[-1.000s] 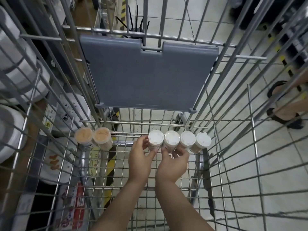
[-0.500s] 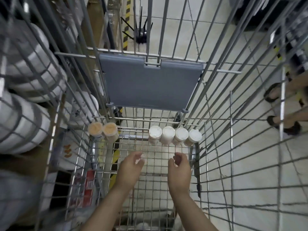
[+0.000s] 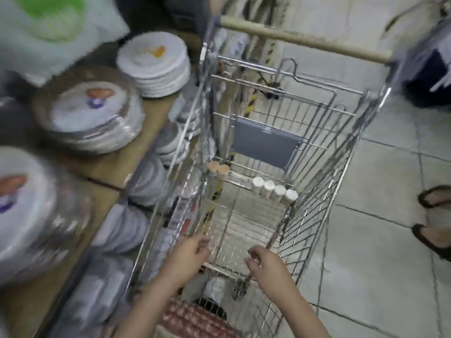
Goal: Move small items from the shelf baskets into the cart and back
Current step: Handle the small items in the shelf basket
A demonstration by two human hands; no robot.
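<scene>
A wire shopping cart [image 3: 324, 152] stands in front of me. On its floor at the far end stands a row of several small white-capped jars [image 3: 275, 191]. Two orange-topped jars [image 3: 219, 169] stand in the far left corner. My left hand [image 3: 189, 252] and my right hand [image 3: 264, 262] hover above the near end of the cart with loosely curled fingers. Neither hand holds anything. Both are well short of the jars.
A wooden shelf [image 3: 146, 140] on the left carries wrapped stacks of disposable plates [image 3: 153, 64]. More plate packs sit on a lower level beside the cart. The cart's grey flap [image 3: 264, 145] hangs at its far end. Someone's sandalled feet [image 3: 432, 218] stand on the tiled floor at right.
Both hands let go of the white-capped jars and drew back toward me. My view has pulled up and out of the cart, so the shelf and handle now show.
</scene>
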